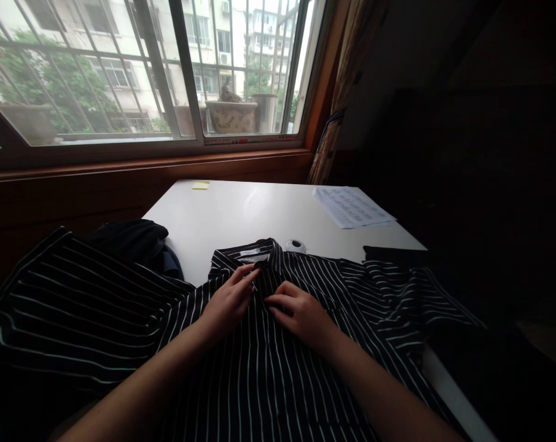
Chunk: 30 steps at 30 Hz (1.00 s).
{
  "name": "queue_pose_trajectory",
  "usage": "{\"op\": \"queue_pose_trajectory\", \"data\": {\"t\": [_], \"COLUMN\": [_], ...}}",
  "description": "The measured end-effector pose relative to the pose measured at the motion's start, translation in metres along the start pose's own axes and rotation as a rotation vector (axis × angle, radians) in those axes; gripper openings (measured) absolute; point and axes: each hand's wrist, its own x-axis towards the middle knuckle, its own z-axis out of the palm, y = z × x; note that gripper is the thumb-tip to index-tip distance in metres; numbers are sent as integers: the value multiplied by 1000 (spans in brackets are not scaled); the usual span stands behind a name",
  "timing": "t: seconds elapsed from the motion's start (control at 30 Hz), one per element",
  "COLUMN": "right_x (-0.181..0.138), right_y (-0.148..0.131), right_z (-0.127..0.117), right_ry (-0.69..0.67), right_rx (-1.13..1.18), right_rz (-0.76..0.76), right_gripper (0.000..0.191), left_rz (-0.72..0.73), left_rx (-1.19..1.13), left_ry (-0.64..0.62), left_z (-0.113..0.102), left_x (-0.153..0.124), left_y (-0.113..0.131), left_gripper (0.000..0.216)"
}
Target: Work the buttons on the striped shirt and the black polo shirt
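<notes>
A black shirt with thin white stripes (121, 307) lies spread over the near part of a white table (241, 215), collar away from me. My left hand (229, 301) and my right hand (296, 310) meet at the shirt's front just below the collar. Both have their fingers curled and pinched on the fabric of the placket, fingertips nearly touching each other. Whether a button sits between them is too small to tell.
A dark garment (130, 239) is heaped at the table's left. A small round white object (296, 245) sits beyond the collar, printed papers (351, 207) at the far right, a yellow sticky note (201, 184) at the back. A window and curtain stand behind.
</notes>
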Motion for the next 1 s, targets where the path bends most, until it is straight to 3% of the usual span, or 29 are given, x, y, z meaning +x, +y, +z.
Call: {"op": "queue_pose_trajectory", "data": {"t": [0.47, 1.0], "right_x": [-2, -4], "right_y": [-2, -9], "right_z": [-2, -10], "right_ry": [-80, -142], "right_rx": [-210, -65], "right_rz": [-103, -202], "right_gripper": [35, 31], "left_rz": [29, -10], "left_rx": [72, -24], "left_ry": [-2, 14], "left_z": [-1, -1], "left_x": [0, -1], "left_y": [1, 1], "left_gripper": [56, 54]}}
